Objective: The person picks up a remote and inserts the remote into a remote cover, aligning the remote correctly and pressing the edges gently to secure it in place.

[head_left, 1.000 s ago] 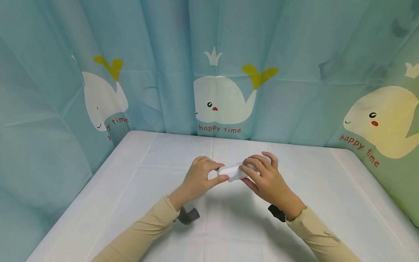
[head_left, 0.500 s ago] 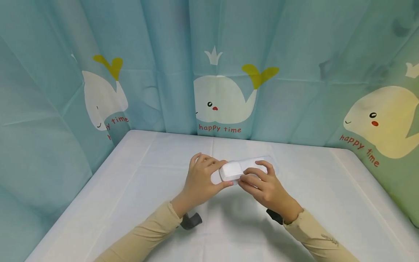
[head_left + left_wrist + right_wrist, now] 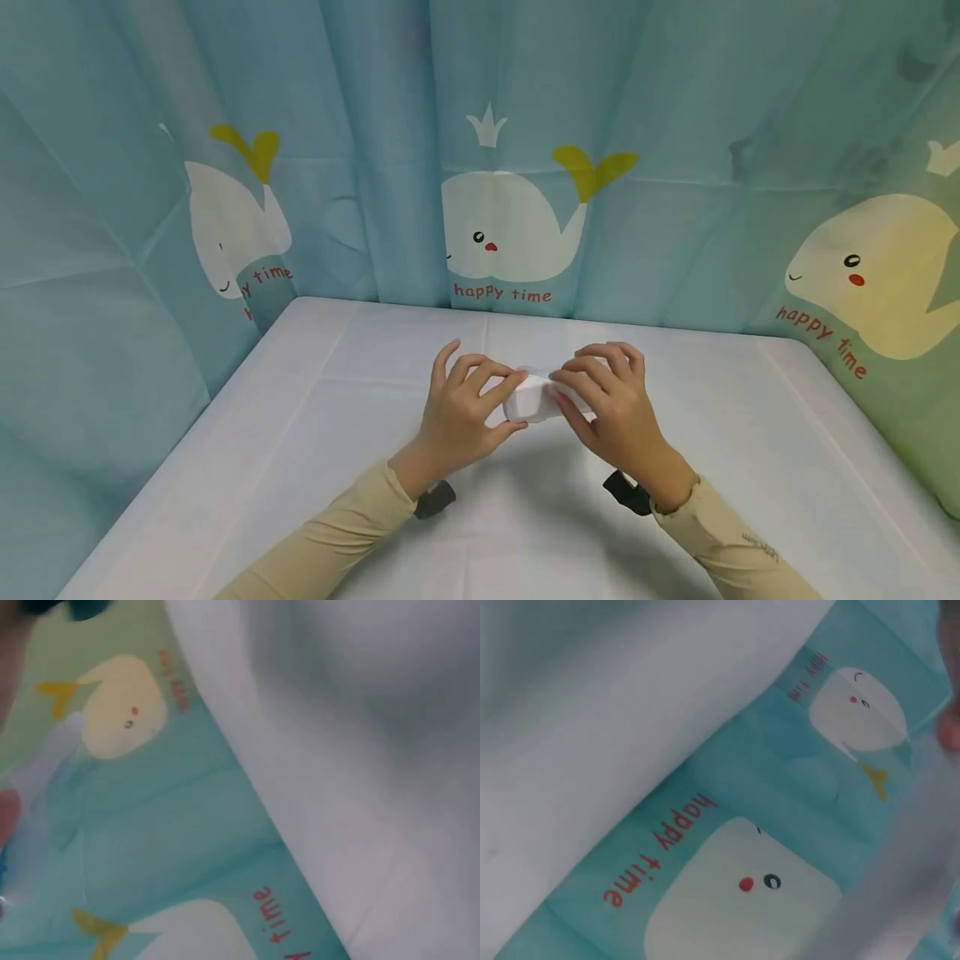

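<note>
A small white object (image 3: 529,402) with rounded corners is held up above the middle of the table, a thin see-through plastic film along its back edge. My left hand (image 3: 459,408) pinches its left end between thumb and forefinger, the other fingers raised. From the right, my right hand (image 3: 621,408) grips it with thumb and fingertips and hides its right part. In the left wrist view, a filmy, translucent strip (image 3: 37,780) shows at the left edge beside a fingertip. A blurred whitish band (image 3: 907,870) crosses the lower right of the right wrist view.
A white cloth covers the table (image 3: 360,467). Behind it hangs a blue-green curtain (image 3: 397,167) printed with white whales and "happy time". Dark wrist-worn mounts (image 3: 628,493) stick out below both wrists, and shadows of the arms fall on the cloth.
Half a second ago the white object lay flatter and its film spread to the right. It has since tilted, and my right hand has shifted up over its right part.
</note>
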